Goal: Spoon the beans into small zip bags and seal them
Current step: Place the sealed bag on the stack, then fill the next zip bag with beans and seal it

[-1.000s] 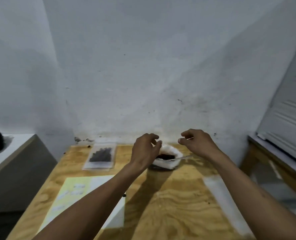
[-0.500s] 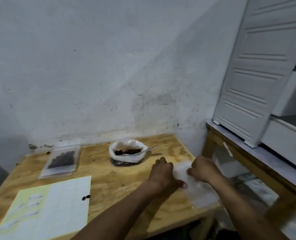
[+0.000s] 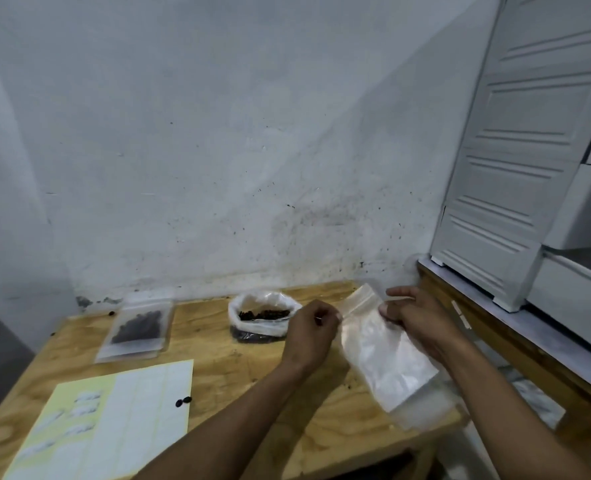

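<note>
Wooden table (image 3: 218, 344): beans (image 3: 264, 313) in open bag (image 3: 252, 325)

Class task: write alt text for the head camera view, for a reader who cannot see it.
Two hands, left hand and right hand, hold up an empty clear plastic zip bag by its top over a plywood table. Behind sit an open white bag of dark beans and a filled flat zip bag.

A scuffed, speckled white plaster wall (image 3: 218, 150) rises behind a pale plywood table (image 3: 218, 344). A white panelled plastic cabinet (image 3: 529, 150) stands on a wooden bench (image 3: 515, 341) at right.
</note>
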### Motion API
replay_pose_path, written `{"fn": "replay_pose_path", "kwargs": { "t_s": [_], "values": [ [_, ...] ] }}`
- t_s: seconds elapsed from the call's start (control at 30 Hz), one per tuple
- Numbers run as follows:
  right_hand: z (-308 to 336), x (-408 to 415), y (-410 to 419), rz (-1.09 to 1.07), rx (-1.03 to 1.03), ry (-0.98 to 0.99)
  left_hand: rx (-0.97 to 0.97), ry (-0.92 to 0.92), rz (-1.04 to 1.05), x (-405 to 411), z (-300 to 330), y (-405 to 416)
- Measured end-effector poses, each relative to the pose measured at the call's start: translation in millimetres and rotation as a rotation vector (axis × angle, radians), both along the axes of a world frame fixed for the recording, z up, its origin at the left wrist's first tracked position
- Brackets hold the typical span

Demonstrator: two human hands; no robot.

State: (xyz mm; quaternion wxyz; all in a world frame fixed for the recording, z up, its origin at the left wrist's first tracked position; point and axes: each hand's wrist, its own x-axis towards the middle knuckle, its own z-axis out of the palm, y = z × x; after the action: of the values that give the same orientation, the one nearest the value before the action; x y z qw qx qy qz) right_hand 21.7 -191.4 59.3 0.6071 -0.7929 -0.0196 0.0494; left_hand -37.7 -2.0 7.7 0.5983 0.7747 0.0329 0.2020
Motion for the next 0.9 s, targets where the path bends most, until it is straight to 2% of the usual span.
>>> {"fn": "replay_pose_path", "kwargs": {
  "t_s": [0.07, 0.13, 0.2, 0.37, 0.5, 0.67, 0.8, 0.9],
  "values": [
    [13.2, -2.3, 16.6, -0.03, -0.048, -0.139, -0.05, -0.057, 0.038, -2.0, 20.0, 14.3],
    [28.1, -5.6, 37.2, -0.097, -0.148, -0.352, -0.027, -0.117, 0.1, -4.8, 41.1, 29.0],
    [47.6, -14.3, 59.1, -0.085, -0.187, -0.477, -0.012, -0.198, 0.159, -9.6, 61.0, 44.1],
    [100.3, -31.1, 114.0, 0.094, -0.108, -0.269, 0.154, -0.346, 0.244, -21.9, 95.5, 71.0],
    [111.2, -23.6, 144.4, 0.181, -0.013, -0.232, 0.364, -0.401, 0.285, -26.6, 98.4, 94.2],
    [99.6, -13.1, 164.1, 0.304, 0.064, -0.245, 0.156, -0.192, 0.204, -35.1, 106.2, 110.1],
    [87.1, -7.5, 175.6, 0.43, 0.051, -0.278, -0.093, -0.072, 0.124, -32.2, 112.0, 123.8],
    [76.6, 0.4, 179.7, 0.476, -0.005, -0.323, -0.105, -0.033, 0.082, -32.5, 111.7, 130.3]
  ]
}}
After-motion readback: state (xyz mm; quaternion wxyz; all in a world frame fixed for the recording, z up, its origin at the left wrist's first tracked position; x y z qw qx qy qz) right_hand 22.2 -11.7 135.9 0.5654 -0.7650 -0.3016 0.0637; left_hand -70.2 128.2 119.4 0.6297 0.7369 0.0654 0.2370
